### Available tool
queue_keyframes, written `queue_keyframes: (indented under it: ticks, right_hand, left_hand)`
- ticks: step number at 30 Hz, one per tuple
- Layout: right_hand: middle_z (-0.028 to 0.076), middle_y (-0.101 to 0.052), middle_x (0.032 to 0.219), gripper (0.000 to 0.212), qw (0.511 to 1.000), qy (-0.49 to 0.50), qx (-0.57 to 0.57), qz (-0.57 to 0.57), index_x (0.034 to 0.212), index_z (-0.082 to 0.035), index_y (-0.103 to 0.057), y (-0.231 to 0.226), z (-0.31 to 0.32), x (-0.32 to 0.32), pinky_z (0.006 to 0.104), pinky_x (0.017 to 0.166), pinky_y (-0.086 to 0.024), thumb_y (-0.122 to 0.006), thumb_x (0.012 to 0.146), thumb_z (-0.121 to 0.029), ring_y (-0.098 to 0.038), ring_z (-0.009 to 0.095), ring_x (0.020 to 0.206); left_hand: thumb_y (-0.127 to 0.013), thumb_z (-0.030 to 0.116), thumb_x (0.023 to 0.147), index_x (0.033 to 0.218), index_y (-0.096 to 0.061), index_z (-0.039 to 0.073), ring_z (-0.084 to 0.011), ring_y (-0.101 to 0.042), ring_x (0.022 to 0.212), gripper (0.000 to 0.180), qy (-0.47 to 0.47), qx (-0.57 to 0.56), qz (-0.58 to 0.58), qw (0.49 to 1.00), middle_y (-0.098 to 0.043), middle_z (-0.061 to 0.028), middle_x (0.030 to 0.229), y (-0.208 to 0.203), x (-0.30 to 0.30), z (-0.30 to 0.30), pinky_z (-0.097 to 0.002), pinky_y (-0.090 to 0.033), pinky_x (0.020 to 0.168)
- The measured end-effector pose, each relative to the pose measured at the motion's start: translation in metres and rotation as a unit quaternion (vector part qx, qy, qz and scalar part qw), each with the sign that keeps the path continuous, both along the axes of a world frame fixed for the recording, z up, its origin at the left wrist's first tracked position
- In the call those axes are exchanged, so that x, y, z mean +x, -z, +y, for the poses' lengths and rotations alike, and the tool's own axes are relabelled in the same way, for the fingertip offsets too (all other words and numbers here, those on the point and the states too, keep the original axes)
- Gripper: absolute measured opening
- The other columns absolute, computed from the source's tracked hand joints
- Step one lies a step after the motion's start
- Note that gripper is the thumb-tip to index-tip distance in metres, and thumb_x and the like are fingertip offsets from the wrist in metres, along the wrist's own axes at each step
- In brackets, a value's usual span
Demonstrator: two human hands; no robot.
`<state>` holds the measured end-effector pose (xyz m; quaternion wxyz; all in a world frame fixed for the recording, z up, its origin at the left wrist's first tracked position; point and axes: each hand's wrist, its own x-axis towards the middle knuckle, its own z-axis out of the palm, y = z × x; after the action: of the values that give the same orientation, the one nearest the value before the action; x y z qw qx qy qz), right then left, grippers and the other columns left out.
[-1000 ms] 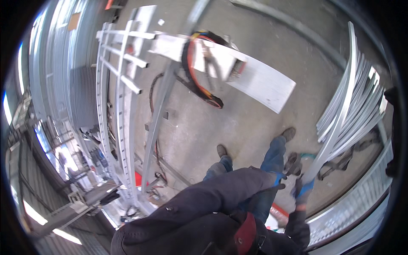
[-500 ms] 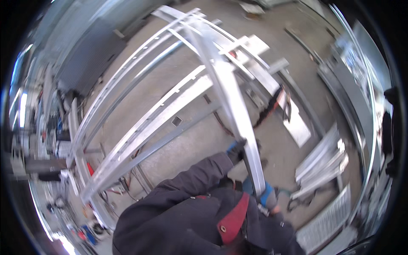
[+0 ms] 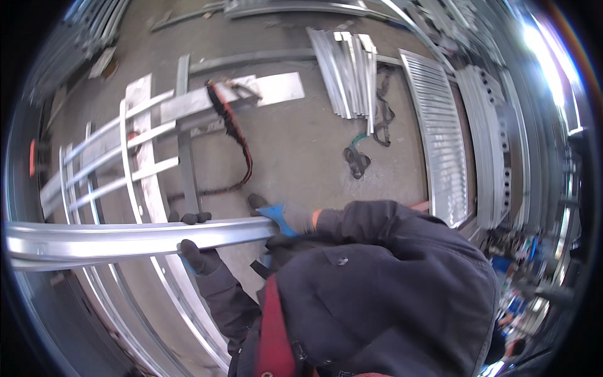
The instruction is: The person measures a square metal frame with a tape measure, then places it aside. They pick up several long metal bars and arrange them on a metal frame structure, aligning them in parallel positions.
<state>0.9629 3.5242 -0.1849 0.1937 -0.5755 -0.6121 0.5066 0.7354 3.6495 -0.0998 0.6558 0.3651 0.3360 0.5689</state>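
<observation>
A long, shiny metal channel beam point(image 3: 125, 240) lies across in front of my body, reaching from the left rim of the view to my waist. My left hand point(image 3: 196, 256), in a dark and blue glove, grips it part way along, with the thumb on the near side and dark fingertips showing past the far edge. At the beam's right end, my right hand point(image 3: 290, 218), gloved in blue and grey, is closed around it. The beam hides part of both hands.
Beyond the beam lies a metal frame of rails and crossbars point(image 3: 129, 151). A black-red cable point(image 3: 232, 129) curves over the floor. Farther right are stacked metal strips point(image 3: 345, 75), a dark strap point(image 3: 358, 162), a ribbed panel point(image 3: 436, 135) and stacked profiles point(image 3: 487, 144).
My view and body have turned to the right. The beam, which pointed away from me, now extends to the left, still held in both hands.
</observation>
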Motion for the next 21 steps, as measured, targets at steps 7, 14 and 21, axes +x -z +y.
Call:
queue_keyframes:
  ticks: [7, 14, 21]
  right_hand:
    - [0.028, -0.065, 0.133, 0.098, 0.974, 0.214, -0.065, 0.045, 0.158, -0.007, -0.043, -0.021, -0.078, 0.073, 0.0451, 0.103, -0.051, -0.083, 0.079, -0.049, -0.067, 0.04, 0.121]
    - [0.027, -0.064, 0.136, 0.1, 0.885, 0.464, -0.036, 0.025, 0.16, -0.006, -0.042, 0.028, -0.158, 0.224, 0.0426, 0.107, -0.049, -0.085, 0.079, -0.045, -0.063, 0.039, 0.128]
    - [0.028, -0.067, 0.127, 0.085, 0.861, 0.506, -0.052, -0.023, 0.152, -0.006, -0.051, 0.121, -0.164, 0.45, 0.0466, 0.103, -0.052, -0.082, 0.082, -0.044, -0.067, 0.042, 0.118]
  left_hand:
    - [-0.084, 0.045, 0.088, 0.151, -0.041, -0.004, -0.0323, -0.07, 0.103, 0.091, 0.223, -0.094, -0.032, 0.97, -0.068, -0.0161, 0.115, 0.039, 0.155, 0.021, -0.0457, -0.058, 0.092]
    - [-0.082, 0.037, 0.093, 0.146, -0.045, 0.001, -0.0337, -0.069, 0.108, 0.074, 0.374, -0.189, -0.058, 0.906, -0.068, -0.0174, 0.119, 0.09, 0.411, -0.008, -0.0474, -0.059, 0.096]
    - [-0.076, 0.048, 0.096, 0.14, -0.054, 0.009, -0.0326, -0.069, 0.108, 0.063, 0.366, -0.29, 0.007, 0.884, -0.068, -0.0137, 0.117, 0.237, 0.672, 0.0, -0.0486, -0.058, 0.095]
